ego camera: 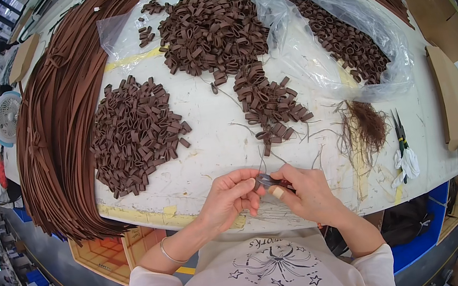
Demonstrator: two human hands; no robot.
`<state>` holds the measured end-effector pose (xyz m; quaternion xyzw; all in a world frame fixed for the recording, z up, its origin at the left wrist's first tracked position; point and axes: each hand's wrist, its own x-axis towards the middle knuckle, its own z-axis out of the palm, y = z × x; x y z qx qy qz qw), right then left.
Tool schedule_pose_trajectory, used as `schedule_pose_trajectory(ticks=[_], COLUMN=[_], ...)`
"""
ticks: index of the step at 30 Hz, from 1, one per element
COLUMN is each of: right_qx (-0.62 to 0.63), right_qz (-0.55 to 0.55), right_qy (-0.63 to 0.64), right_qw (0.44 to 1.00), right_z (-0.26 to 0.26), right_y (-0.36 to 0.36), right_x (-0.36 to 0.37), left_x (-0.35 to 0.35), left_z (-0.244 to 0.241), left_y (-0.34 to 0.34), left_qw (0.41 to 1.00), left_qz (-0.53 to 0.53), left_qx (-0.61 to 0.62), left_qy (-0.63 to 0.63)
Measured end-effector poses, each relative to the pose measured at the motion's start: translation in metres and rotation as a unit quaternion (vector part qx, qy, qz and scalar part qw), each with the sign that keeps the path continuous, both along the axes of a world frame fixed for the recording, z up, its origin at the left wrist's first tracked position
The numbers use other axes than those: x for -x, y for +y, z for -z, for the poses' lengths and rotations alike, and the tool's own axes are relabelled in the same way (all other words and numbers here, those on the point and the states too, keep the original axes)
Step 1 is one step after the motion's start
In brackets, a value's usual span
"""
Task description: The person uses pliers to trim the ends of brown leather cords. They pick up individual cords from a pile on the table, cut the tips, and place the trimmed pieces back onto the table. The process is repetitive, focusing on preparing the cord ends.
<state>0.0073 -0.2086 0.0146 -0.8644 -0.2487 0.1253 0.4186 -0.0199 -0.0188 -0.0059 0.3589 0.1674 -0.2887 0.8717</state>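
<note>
Over the near edge of the white worktable (212,145), my two hands meet. My left hand (228,195) pinches a small brown strap loop (257,186), mostly hidden by the fingers. A small plier-like hand tool (267,179) with dark jaws is gripped in my right hand (311,193), its jaws against the loop. Thin threads rise from there toward a trail of brown loops (269,98), which leads back to a large heap of loops (213,29). Another heap of loops (133,134) lies to the left.
Long brown straps (61,136) curve along the left side and back. A clear plastic bag (296,59) lies beside more loops (341,35). At right are a tangle of thread scraps (367,128), long-nosed tweezers or pliers (400,136) with white wrapping, and cardboard boxes (449,99).
</note>
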Motion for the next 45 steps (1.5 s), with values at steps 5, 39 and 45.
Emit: schedule_pose_trajectory(ticks=[5, 39, 45], right_qx=[0.016, -0.257, -0.070], right_qz=[-0.009, 0.049, 0.046], right_qy=[-0.067, 0.416, -0.008], right_qw=[0.998, 0.871, 0.996], right_z=[-0.002, -0.001, -0.010], right_y=[0.003, -0.002, -0.005], right_x=[0.000, -0.007, 0.002], left_x=[-0.001, -0.004, -0.009], left_z=[-0.001, 0.004, -0.002], left_y=[0.001, 0.010, 0.010], left_qw=[1.000, 0.910, 0.971], left_qz=[0.003, 0.071, 0.024], left_qx=[0.010, -0.240, -0.097], left_qy=[0.012, -0.329, -0.216])
